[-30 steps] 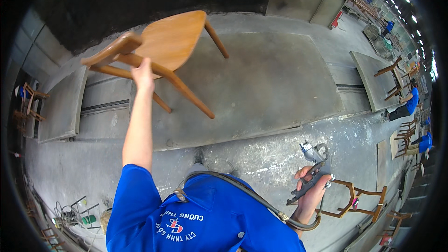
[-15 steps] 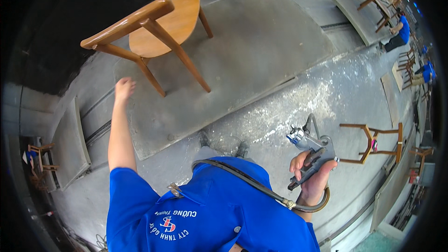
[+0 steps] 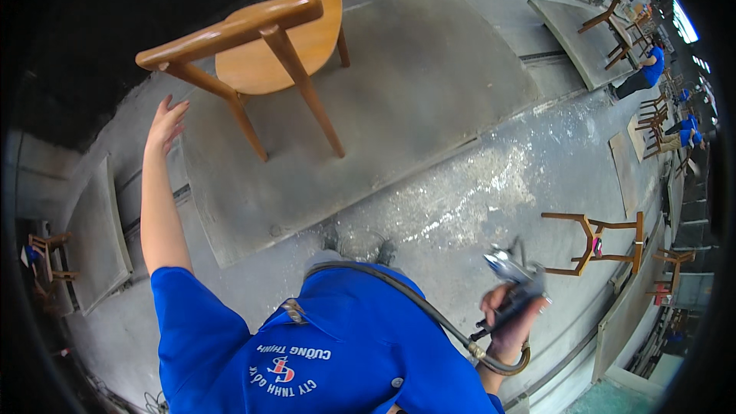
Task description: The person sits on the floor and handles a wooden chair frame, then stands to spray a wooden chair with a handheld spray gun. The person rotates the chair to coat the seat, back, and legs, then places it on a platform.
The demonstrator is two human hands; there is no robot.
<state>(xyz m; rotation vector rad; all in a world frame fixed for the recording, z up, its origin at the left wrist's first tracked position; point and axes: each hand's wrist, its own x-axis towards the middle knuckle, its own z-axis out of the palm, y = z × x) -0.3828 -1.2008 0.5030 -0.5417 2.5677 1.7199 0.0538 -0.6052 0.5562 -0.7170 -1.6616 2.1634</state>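
A brown wooden chair (image 3: 280, 57) stands upright on a large grey board, its curved backrest toward me. My left hand (image 3: 165, 124) is stretched out just below the left end of that backrest, fingers apart and holding nothing; a small gap seems to separate it from the chair. Low on the right, my right hand (image 3: 512, 323) grips a metal spray gun (image 3: 521, 280), which is blurred by motion. From the gun a dark hose (image 3: 414, 297) loops under my wrist and runs across my blue shirt.
The grey board (image 3: 429, 115) lies in front of my feet. On the floor at right rests a wooden chair frame (image 3: 590, 245). Another board (image 3: 100, 230) leans at left. A co-worker in blue (image 3: 652, 67) stands far right by more chairs, with other people beyond.
My left hand has moved left and up, its curled fingers now spread. The spray gun has shifted slightly down and blurred. The chair appears slightly turned, while the whole view has also shifted.
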